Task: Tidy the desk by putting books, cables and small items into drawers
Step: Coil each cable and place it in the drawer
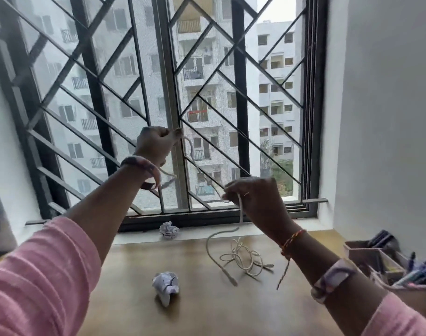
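Both my hands are raised above the wooden desk (267, 304) in front of the window. My left hand (156, 144) pinches one end of a white cable (241, 209) high up. Lower and to the right, my right hand (255, 197) grips the same cable. From the right hand the cable hangs down to the desk, where the rest of it lies in a tangled heap (243, 260). A loop of the cable also dangles below my left wrist. Two crumpled paper balls lie on the desk, one near the front (165, 284) and one by the window sill (168, 229).
A barred window (239, 93) fills the view behind the desk. At the right edge stands a desk organiser (386, 265) with pens and markers. A white wall (389, 117) closes the right side.
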`<state>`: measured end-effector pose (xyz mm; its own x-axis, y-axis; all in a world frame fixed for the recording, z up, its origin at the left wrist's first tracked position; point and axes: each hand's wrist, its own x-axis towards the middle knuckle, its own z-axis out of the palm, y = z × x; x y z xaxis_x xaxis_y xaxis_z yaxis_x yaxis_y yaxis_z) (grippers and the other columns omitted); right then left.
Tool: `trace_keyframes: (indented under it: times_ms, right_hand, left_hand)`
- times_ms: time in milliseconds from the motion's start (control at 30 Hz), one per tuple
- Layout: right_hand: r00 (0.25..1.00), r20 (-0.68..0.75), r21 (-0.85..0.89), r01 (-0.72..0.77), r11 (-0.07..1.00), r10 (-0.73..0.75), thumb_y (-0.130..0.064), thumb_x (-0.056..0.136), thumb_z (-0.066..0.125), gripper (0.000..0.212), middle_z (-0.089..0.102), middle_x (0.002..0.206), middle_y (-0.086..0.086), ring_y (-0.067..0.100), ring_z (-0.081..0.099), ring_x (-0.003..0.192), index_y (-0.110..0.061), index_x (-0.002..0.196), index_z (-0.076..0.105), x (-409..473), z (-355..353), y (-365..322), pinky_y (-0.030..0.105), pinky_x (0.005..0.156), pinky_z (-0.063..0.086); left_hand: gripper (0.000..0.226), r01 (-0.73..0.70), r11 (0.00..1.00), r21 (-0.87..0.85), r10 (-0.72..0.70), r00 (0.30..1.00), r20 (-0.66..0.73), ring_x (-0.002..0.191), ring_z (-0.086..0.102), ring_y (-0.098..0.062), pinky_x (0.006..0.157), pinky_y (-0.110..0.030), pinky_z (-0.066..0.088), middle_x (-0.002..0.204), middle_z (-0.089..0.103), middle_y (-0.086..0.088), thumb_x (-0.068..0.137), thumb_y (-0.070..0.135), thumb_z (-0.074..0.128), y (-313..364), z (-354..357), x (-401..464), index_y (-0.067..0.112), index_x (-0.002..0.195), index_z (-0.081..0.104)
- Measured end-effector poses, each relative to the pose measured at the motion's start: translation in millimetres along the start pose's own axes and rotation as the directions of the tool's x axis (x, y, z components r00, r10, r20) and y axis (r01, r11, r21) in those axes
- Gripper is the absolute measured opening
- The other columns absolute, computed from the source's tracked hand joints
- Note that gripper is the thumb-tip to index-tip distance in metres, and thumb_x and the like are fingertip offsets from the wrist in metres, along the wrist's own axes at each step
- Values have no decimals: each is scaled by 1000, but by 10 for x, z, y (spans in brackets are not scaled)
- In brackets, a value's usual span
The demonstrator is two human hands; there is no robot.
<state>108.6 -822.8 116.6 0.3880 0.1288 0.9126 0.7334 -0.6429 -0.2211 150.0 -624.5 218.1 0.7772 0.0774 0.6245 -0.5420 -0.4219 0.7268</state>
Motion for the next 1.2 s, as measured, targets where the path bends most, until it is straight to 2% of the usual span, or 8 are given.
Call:
trace_keyframes:
  times_ms: [200,367,467,567,733,967,1100,1200]
  right_hand:
    - [777,606,-196,-59,979,169,3,81,60,35,71,101,9,20,68,88,-23,102,72,-91,-154,27,30,78,56]
    - [992,84,-63,-92,994,97,-29,83,66,61,40,142,5,8,34,125,-20,137,41,312,-275,-376,25,101,30]
    - [969,203,158,-172,972,138,-22,90,58,42,61,110,-3,0,58,82,-14,130,48,536,-256,-572,15,70,50]
    - [965,223,280,-197,939,136,-8,92,53,10,56,60,-5,0,47,42,-4,95,61,579,-220,-503,11,42,36]
    - [957,150,448,-289,846,247,-2,80,67,13,56,51,-10,-3,45,39,3,92,67,558,-333,-261,5,42,31]
    - [973,96,447,-232,864,212,-25,57,77,29,63,68,33,20,49,55,-10,81,70,604,-430,-127,18,45,36]
    - [971,47,460,-229,858,235,-19,60,78,28,56,58,19,2,36,37,-2,81,70,674,-497,-47,11,37,27]
    - [976,36,361,-212,908,213,-19,68,79,18,56,53,13,2,40,40,-5,74,71,650,-435,14,14,41,32]
  left_hand:
    - [27,246,948,-204,-162,920,356,37,28,-3,33,-13,24,41,37,10,81,31,62,155,-252,-61,9,69,55]
    - [34,235,942,-239,-51,805,591,40,26,-3,35,-13,20,45,35,9,73,41,55,407,-206,-162,8,69,58]
    - [28,187,938,-293,83,697,712,44,36,-3,38,-13,31,52,46,6,82,32,55,468,-90,-221,8,71,62]
    - [21,172,940,-295,110,666,737,45,44,-4,41,-15,38,58,53,2,86,28,58,417,-86,-231,10,79,67]
    - [31,283,900,-333,92,623,777,39,43,-4,38,-14,39,47,48,5,69,31,66,133,-174,-306,11,92,73]
    - [21,254,941,-224,127,348,929,54,62,-7,57,-16,48,59,65,3,84,24,54,10,-199,-463,19,70,69]
    - [26,312,904,-291,150,405,902,44,58,-7,46,-14,45,48,56,2,75,39,69,-11,-239,-470,17,63,66]
    - [32,561,625,-543,232,530,815,32,37,1,33,-11,30,45,47,10,82,41,61,7,-269,-388,9,78,66]
